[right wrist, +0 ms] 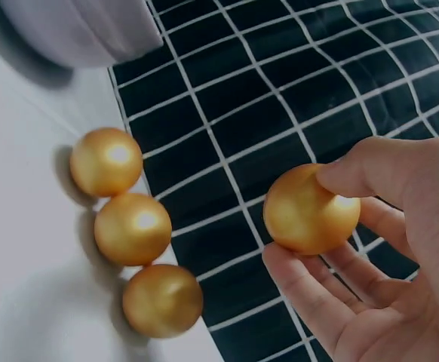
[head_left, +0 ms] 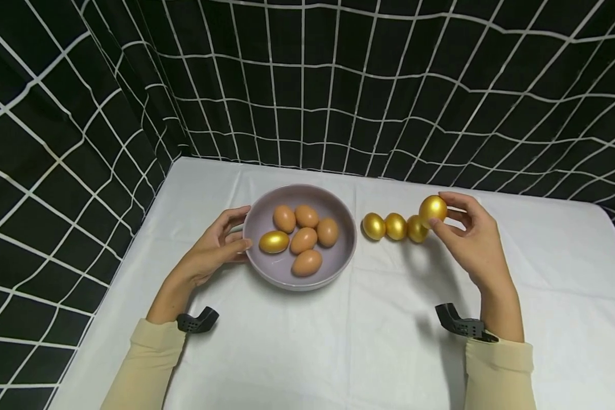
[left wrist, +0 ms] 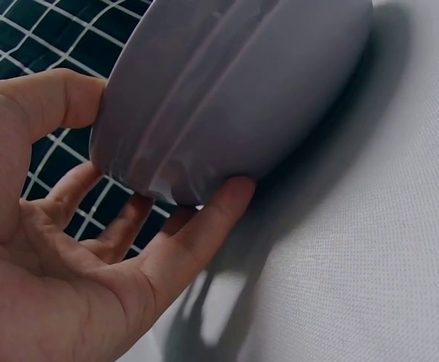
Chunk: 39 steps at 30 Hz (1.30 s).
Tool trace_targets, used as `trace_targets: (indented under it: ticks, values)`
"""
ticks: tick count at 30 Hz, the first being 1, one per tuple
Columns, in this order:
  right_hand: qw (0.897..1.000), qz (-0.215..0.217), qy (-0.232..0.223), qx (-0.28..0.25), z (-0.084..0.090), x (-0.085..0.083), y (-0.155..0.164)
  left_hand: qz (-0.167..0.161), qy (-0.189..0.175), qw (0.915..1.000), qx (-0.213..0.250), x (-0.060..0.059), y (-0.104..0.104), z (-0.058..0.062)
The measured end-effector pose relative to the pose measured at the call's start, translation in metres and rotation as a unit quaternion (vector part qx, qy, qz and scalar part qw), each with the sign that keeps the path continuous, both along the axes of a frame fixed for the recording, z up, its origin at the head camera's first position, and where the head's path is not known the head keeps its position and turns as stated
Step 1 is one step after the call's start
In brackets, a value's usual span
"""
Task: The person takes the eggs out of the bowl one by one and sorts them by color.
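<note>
Black, white-lined walls (head_left: pixel 286 37) stand behind the white table (head_left: pixel 297 353). Near its far edge, I see the half-open left hand (head_left: pixel 214 247) hold a bowl (head_left: pixel 298 283); the right hand (head_left: pixel 474 239), fingers bent, pinches a gold egg (head_left: pixel 433 209) near three more gold eggs (head_left: pixel 396 226).

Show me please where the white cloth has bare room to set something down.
Bare white cloth lies between the two sleeves, on the near side of the bowl, and right of the right hand. Crowded: inside the bowl, with six eggs, and between bowl and right hand, where three gold eggs lie.
</note>
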State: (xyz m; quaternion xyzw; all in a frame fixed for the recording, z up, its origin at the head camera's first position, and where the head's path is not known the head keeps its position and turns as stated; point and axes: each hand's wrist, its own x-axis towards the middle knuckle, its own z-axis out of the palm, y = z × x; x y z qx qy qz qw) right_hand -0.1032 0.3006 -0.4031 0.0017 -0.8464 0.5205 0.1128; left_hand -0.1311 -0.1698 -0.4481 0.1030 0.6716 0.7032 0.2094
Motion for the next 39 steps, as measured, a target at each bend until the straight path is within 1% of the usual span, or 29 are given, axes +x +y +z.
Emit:
trace_targets:
  ticks: [2,5,11,19,25,29,36,39]
  values:
    - [1.000,-0.007,0.000,0.010,-0.002,0.000,0.002,-0.003,0.000,1.0000,0.005,-0.001,0.000,-0.001]
    - [0.999,-0.011,0.002,0.040,-0.005,-0.003,0.005,0.000,-0.003,1.0000,0.009,-0.001,-0.002,-0.002]
    - [0.997,-0.025,0.003,0.079,-0.009,-0.001,0.016,0.005,-0.005,1.0000,-0.003,-0.001,-0.001,-0.001]
    - [0.993,-0.043,-0.031,0.105,-0.017,0.000,0.026,0.001,-0.008,1.0000,0.000,0.001,-0.003,0.001]
    - [0.989,-0.034,-0.054,0.132,-0.021,-0.002,0.033,-0.001,-0.006,1.0000,0.007,0.001,0.000,0.001]
    - [0.985,-0.025,-0.061,0.159,-0.026,-0.007,0.036,0.001,-0.005,0.9999,0.011,0.000,0.001,0.000]
    - [0.975,-0.029,-0.082,0.205,-0.031,-0.008,0.035,-0.003,-0.002,1.0000,0.008,-0.002,0.001,0.000]
    - [0.973,-0.025,-0.083,0.212,-0.034,-0.009,0.033,-0.002,-0.004,1.0000,0.004,-0.001,-0.001,0.000]
